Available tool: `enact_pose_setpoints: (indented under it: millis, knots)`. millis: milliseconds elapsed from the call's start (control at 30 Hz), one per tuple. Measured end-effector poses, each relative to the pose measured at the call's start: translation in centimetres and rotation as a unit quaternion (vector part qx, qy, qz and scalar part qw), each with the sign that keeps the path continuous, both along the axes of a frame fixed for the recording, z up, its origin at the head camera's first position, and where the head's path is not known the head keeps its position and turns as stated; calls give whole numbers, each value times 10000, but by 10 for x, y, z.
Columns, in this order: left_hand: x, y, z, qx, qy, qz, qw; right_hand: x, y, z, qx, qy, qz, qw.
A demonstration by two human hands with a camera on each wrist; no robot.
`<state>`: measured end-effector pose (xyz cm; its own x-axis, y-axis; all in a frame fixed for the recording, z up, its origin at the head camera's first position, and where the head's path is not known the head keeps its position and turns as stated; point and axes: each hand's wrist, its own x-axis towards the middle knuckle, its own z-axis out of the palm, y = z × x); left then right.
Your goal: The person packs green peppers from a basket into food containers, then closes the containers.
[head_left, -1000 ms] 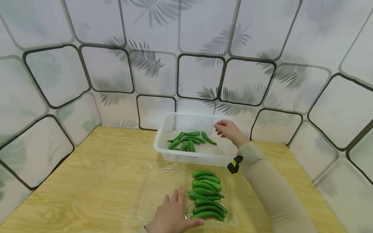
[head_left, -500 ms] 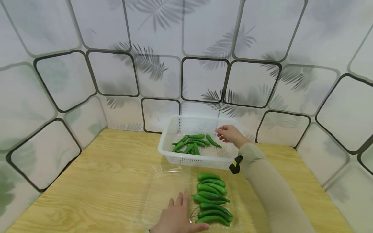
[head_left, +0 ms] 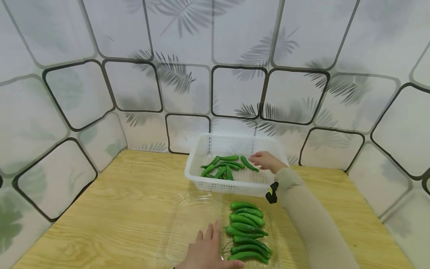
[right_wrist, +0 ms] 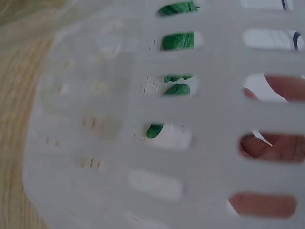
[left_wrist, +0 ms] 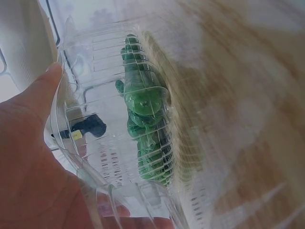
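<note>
My left hand [head_left: 209, 250] rests on a clear plastic clamshell box [head_left: 193, 228] at the front of the table. Its fingers stretch over the bare half, while the thumb lies by the near end of the other half. In that half, several green chili peppers [head_left: 246, 228] lie side by side in a column. Inside a white perforated basket [head_left: 231, 185], my right hand [head_left: 265, 160] has its fingertips right by a single green pepper [head_left: 249, 164], with nothing showing in its loosely bent fingers. More green peppers [head_left: 221, 168] lie heaped to the left. The basket wall partly hides my hand in the right wrist view.
The basket stands behind the clamshell box, close to the patterned back wall [head_left: 188, 93]. Walls of the same pattern border the wooden table [head_left: 111, 209] on the left and right. A black device [head_left: 272, 193] sits on my right wrist near the basket's front rim.
My right hand has come down deeper into the basket, toward the single pepper. The left hand stays on the clamshell box. The head view has shifted slightly.
</note>
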<state>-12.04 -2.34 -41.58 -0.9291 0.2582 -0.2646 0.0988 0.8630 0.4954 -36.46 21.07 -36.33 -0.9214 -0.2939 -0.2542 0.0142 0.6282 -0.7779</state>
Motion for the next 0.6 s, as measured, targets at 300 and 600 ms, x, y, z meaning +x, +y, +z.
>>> enact_pose_setpoints:
  millis: [300,600]
  knots:
    - [-1,0,0,-24,-59,18,10000,-2,0,-5,1334,315,709,9880]
    - [0,0,1,-41,-88,82,9999,3,-6,-8,2268,319,1304,9647]
